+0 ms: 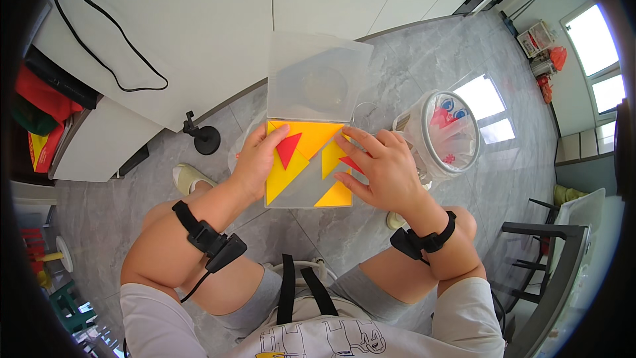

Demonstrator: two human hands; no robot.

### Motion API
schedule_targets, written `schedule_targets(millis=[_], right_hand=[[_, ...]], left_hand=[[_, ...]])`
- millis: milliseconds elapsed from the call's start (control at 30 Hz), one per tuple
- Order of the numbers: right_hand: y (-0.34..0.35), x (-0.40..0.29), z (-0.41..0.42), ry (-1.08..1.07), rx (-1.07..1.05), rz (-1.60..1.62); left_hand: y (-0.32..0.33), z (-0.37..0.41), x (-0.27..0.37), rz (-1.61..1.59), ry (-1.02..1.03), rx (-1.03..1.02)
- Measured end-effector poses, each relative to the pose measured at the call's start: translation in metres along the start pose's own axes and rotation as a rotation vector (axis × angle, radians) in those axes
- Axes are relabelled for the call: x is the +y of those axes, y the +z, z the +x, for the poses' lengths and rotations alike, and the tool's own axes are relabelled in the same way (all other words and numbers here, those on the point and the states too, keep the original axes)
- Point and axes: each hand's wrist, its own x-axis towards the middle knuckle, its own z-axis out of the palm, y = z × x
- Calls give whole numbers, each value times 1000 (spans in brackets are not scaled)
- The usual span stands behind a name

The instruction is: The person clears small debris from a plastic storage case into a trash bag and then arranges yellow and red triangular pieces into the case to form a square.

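Observation:
A shallow clear plastic box [290,193] is before me, with its translucent lid [308,82] hinged back on the far side. Flat tangram pieces lie in it: a large orange triangle [320,134], a large yellow triangle [283,179], a yellow parallelogram [330,159] and a small orange triangle [338,196]. My left hand [256,161] grips the box's left side, its thumb over the rim near a small red triangle [289,148] lying on the larger pieces. My right hand [385,166] reaches over the right side, fingertips at the parallelogram's upper end. Under its fingers, a red piece [352,163] is partly hidden.
A lined wastebasket [451,134] stands on the grey tiled floor to the right. White cabinet fronts [213,25] rise ahead, with a black cable [107,57] hanging at left. A small black stand [206,140] is on the floor. A dark-framed chair [551,231] stands at right.

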Motion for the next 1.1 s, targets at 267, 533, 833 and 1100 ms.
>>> schedule_targets(millis=[267,533,833,1100], right_hand=[[0,-10,-8,-32,31,78],[8,1,-4,12,37,32],[7,0,-7,56,72,81],[5,6,-6,72,65,81]], left_hand=[[3,-1,7,-8,29,37],[2,-1,0,21,1,26],[6,-4,4,43,6,10],[3,-1,-1,50,-4,9]])
